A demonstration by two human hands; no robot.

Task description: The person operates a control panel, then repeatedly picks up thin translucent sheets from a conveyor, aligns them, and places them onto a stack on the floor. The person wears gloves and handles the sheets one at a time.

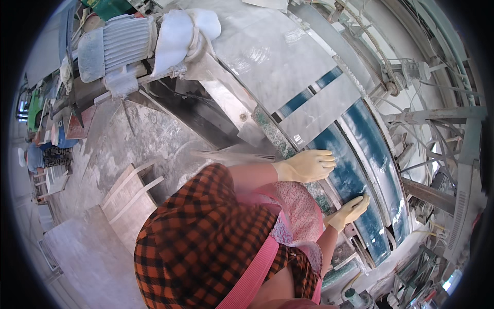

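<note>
Two long, glossy dark-blue strips, the near strip (343, 170) and the far strip (375, 144), run side by side along a machine bed and look like conveyor belts. My left hand (307, 166), in a pale cream glove, lies over the edge of the near strip with its fingers straight and together. Lower on that same strip rests my right hand (351, 211), gloved alike, fingers stretched out flat. Neither hand shows anything in its grasp. Beyond my left hand, a pale grey, shiny slab (324, 116) lies across both strips, and a larger pale slab (272, 46) follows after a narrow gap.
A dusty ribbed motor (128, 44) and a white-wrapped part (185, 38) sit at upper left. Metal beams (432, 116), cables and pipes crowd the right side. A wooden piece with slats (131, 198) stands on the stained floor (149, 134) to the left.
</note>
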